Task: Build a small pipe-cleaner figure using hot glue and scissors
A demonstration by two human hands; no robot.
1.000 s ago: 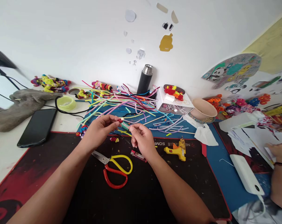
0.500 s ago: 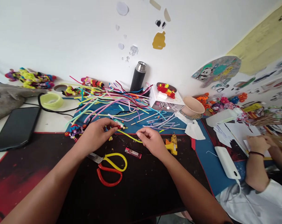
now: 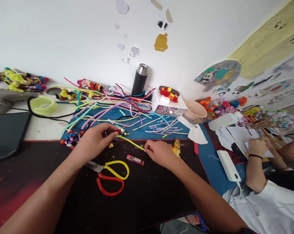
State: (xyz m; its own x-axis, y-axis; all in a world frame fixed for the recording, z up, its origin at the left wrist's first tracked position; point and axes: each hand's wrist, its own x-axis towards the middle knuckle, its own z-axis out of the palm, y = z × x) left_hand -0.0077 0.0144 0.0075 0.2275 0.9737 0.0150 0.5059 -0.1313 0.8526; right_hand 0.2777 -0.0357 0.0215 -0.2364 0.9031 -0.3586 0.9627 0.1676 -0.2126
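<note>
My left hand is closed on a small pipe-cleaner figure, of which red, green and white bits stick out past the fingertips. From it a yellow pipe cleaner runs rightward, and my right hand pinches its far end between thumb and forefinger. Below the hands lie a pink lighter and scissors with one yellow and one red handle. Just behind my right hand rests a yellow glue gun, partly covered by it. A colourful figure lies left of my left wrist.
Many loose pipe cleaners spread across the back of the blue mat. Behind them stand a black thermos, a white box and a bowl. A phone lies left; a white power bank and another person's arm are right.
The view has shifted slightly, moving the scene leftward. My right hand has come a little lower, keeping the yellow pipe cleaner stretched out. My left hand still holds the figure.
</note>
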